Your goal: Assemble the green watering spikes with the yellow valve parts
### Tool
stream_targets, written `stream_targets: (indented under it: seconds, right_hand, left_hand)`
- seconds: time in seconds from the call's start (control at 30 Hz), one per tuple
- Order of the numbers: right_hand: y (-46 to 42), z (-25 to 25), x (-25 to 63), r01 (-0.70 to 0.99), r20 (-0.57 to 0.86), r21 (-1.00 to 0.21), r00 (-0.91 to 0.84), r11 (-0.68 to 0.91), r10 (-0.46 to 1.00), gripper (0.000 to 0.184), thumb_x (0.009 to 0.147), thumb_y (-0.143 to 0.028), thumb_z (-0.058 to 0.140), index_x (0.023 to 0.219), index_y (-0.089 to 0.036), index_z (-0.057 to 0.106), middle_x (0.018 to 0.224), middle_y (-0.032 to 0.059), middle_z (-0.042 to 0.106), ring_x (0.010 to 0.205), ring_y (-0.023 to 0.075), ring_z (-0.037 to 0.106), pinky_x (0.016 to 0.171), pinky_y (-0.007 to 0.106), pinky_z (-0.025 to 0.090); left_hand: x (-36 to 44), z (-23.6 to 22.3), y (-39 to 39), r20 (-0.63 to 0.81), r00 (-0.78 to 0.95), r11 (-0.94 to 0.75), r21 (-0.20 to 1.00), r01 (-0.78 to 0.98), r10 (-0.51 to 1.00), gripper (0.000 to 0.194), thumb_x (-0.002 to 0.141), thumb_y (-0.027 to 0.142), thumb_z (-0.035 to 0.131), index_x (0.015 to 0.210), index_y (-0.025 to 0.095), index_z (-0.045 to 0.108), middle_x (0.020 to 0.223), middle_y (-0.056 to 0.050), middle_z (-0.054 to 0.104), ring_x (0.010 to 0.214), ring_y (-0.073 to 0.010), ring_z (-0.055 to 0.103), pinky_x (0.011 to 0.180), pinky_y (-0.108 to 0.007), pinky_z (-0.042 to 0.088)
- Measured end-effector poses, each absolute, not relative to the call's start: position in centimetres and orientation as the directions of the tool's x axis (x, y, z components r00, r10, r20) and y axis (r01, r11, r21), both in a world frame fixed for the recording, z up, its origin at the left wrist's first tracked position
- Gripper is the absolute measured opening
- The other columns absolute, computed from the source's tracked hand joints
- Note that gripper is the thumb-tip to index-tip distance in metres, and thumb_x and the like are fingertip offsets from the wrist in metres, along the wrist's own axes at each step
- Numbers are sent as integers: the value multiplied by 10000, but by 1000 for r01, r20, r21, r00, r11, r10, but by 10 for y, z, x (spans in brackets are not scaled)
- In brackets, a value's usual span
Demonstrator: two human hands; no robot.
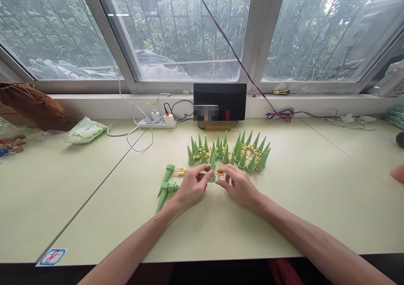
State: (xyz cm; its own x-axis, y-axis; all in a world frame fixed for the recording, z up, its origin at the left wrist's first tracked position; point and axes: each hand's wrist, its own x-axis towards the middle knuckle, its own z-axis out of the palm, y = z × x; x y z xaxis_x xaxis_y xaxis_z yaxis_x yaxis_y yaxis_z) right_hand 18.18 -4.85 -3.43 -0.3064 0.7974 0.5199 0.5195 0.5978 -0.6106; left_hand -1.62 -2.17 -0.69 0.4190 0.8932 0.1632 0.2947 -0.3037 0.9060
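My left hand (pixel 191 185) and my right hand (pixel 238 185) meet at the middle of the pale green table (pixel 315 201). Between their fingertips stands a green plastic cone (pixel 212 167) with a small yellow fitting (pixel 220 174) at its base. The left fingers pinch the cone, the right fingers pinch the yellow fitting. Just behind them stands a cluster of several upright green cones (pixel 229 152) with yellow fittings. Two longer green spikes (pixel 165 187) lie flat to the left of my left hand, beside loose yellow pieces (pixel 180 172).
A dark tablet (pixel 220 102) stands at the sill behind the cones. A white power strip (pixel 157 121) with cables lies left of it. A green packet (pixel 86 130) and brown cloth (pixel 31 104) sit far left. Another person's fingertip (pixel 398 173) shows at the right edge.
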Motion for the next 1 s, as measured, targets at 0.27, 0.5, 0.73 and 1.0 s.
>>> stream_targets:
  seconds: [0.27,0.5,0.73,1.0]
  right_hand:
    - [-47,-34,182,515,604,-559,-284,650,745,120,965,-227,599,1081,-212,628,994,62,656,656,132,589,581,263,479]
    - [-45,-34,182,482,639,-551,-281,681,716,117,984,-264,570,1007,-206,668,928,64,673,684,145,589,583,258,463]
    - [-43,-34,180,468,618,-611,-222,638,755,294,1005,-329,512,782,-189,643,700,31,620,593,136,516,548,253,401]
    - [-47,-31,179,501,524,-671,-201,546,828,424,1007,-346,443,611,-198,478,546,-14,485,501,120,400,495,257,318]
  left_hand:
    - [-16,-6,-23,135,383,-237,943,233,914,295,931,432,561,959,144,619,548,57,461,410,-77,427,414,-213,364]
    - [-14,-9,-23,177,399,-296,919,260,900,275,931,417,558,946,146,602,550,59,442,426,-82,442,421,-210,359]
    - [-13,-14,-26,258,422,-396,874,281,869,246,935,395,555,951,151,580,588,50,456,463,-86,454,446,-209,392]
    - [-14,-21,-27,369,490,-559,761,328,789,180,971,331,516,1014,174,592,794,-6,545,558,-82,499,521,-209,432]
